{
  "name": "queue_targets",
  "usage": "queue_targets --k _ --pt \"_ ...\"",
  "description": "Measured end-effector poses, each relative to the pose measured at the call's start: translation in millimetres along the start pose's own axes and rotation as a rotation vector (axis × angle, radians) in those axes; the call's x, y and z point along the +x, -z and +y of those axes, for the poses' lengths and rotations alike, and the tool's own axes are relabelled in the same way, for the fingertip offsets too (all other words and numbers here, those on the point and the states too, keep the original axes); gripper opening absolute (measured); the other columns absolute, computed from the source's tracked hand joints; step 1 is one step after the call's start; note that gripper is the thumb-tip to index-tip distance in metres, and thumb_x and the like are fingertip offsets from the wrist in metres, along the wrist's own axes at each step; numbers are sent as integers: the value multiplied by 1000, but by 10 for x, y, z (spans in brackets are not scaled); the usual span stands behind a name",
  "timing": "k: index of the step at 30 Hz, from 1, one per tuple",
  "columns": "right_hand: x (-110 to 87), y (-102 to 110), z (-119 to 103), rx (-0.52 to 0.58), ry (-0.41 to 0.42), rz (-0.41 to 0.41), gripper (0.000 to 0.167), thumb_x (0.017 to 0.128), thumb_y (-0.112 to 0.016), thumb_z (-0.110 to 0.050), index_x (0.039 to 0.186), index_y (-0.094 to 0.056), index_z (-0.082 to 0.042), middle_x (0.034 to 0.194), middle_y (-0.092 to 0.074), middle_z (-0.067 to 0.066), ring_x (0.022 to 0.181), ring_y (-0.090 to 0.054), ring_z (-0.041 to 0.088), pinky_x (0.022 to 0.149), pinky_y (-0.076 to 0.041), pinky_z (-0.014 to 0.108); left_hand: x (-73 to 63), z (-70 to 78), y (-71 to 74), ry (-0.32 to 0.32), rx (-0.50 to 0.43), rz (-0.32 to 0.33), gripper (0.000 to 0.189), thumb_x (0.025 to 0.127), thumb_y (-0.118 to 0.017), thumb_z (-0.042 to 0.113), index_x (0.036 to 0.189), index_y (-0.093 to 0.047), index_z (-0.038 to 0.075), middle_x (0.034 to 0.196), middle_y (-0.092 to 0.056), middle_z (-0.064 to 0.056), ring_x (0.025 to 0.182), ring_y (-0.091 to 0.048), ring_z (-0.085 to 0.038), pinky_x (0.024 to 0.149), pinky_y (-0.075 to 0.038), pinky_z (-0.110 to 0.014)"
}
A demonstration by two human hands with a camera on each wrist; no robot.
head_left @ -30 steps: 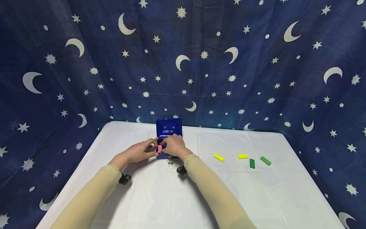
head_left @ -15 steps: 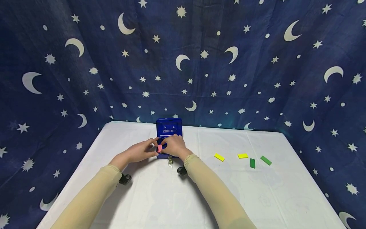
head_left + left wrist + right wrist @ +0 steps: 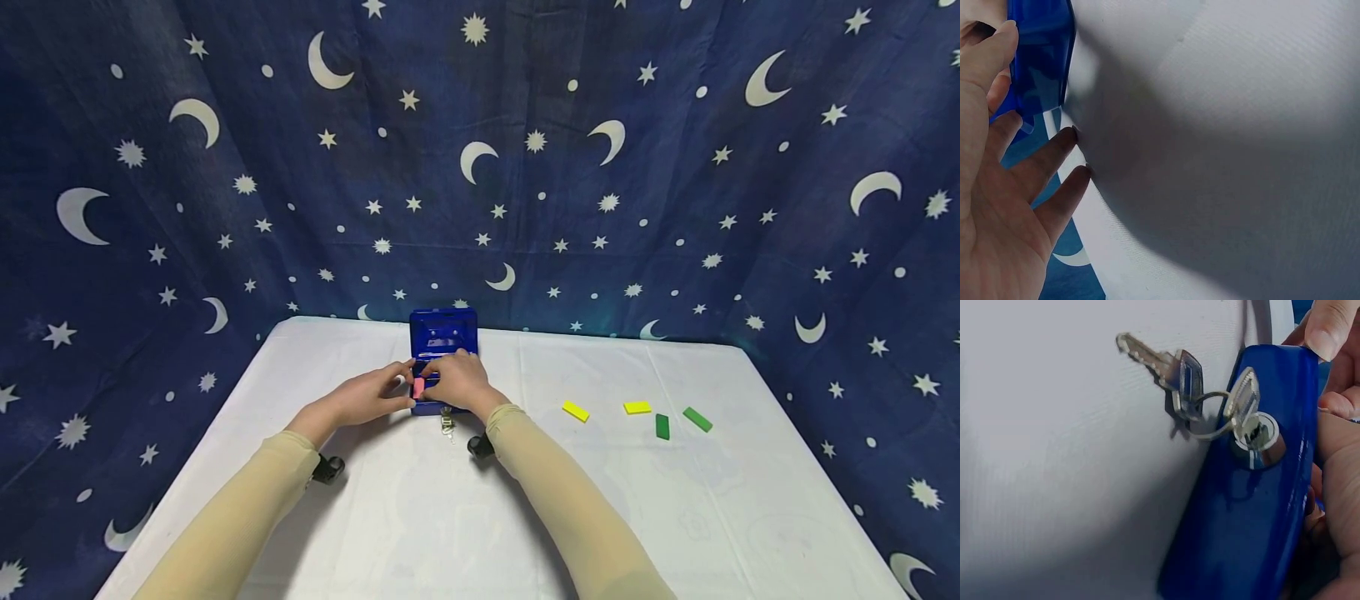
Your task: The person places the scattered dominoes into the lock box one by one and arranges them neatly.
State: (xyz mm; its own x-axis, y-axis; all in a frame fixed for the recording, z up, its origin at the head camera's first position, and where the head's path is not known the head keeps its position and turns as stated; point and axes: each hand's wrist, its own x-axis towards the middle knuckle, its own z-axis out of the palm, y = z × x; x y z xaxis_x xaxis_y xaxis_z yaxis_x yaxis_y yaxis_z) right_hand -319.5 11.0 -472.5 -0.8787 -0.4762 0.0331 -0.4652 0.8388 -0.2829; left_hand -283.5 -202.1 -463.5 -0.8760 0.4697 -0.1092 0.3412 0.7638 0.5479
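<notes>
A small blue metal cash box [image 3: 445, 332] stands at the back of the table with its lid up. At its left side, the thumb and index finger of my left hand [image 3: 367, 393] hold the edge; its outer fingers [image 3: 1054, 209] spread away from the box. Over the box's inside, my right hand [image 3: 459, 382] pinches a flat pink block [image 3: 418, 388] near the left wall. My hands hide most of the interior. A key sits in the front lock [image 3: 1256, 431], and a second key [image 3: 1157, 362] hangs from the same ring.
To the right on the white cloth [image 3: 480, 517] lie two yellow blocks [image 3: 576, 412] [image 3: 637, 407] and two green blocks [image 3: 662, 427] [image 3: 697, 419], apart from each other. A dark blue curtain [image 3: 540, 208] with moons and stars stands behind the table.
The hands, the pink block and the box stay nearly where they were. My right wrist has shifted very slightly to the right.
</notes>
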Motion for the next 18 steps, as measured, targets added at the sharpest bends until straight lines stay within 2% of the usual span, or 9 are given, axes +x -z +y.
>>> queue_targets --k 2,7,9,12,14,18 --pt "-11 19 20 4 -3 5 40 86 -78 -50 120 -75 -29 120 -72 -11 105 -54 19 99 -40 42 -2 -2 -2 -6 12 5 49 98 -65 49 135 -51 21 161 -39 -4 137 -49 -34 109 -40 -58" --pt "-61 79 119 5 -8 45 42 87 -78 -49 123 -74 -28 124 -70 -7 100 -51 16 95 -41 38 7 -5 -8 -13 31 10 48 98 -65 47 136 -51 20 160 -39 -5 137 -49 -35 109 -40 -57" --pt "-95 121 172 19 -12 62 43 87 -78 -49 124 -73 -29 115 -71 -6 96 -50 16 90 -41 37 17 0 -9 -9 26 6 40 98 -65 48 126 -52 22 164 -32 -3 138 -49 -35 109 -40 -57" --pt "-154 201 251 51 -21 85 43 86 -79 -49 124 -73 -29 94 -67 -7 88 -47 16 82 -39 35 24 -2 0 -5 19 5 38 97 -66 48 123 -52 23 164 -32 -4 137 -49 -36 109 -39 -58" --pt "-199 252 311 66 -22 101 43 86 -79 -48 124 -73 -29 81 -59 -7 84 -45 16 76 -36 34 26 -6 2 -9 25 6 38 97 -66 47 124 -53 22 164 -33 -5 137 -49 -37 109 -39 -58" --pt "-304 341 434 89 -22 132 43 85 -81 -47 123 -74 -27 73 -54 -8 80 -44 17 72 -34 34 39 -23 -6 -17 38 11 45 98 -66 47 131 -52 20 161 -39 -7 136 -50 -37 110 -39 -57"
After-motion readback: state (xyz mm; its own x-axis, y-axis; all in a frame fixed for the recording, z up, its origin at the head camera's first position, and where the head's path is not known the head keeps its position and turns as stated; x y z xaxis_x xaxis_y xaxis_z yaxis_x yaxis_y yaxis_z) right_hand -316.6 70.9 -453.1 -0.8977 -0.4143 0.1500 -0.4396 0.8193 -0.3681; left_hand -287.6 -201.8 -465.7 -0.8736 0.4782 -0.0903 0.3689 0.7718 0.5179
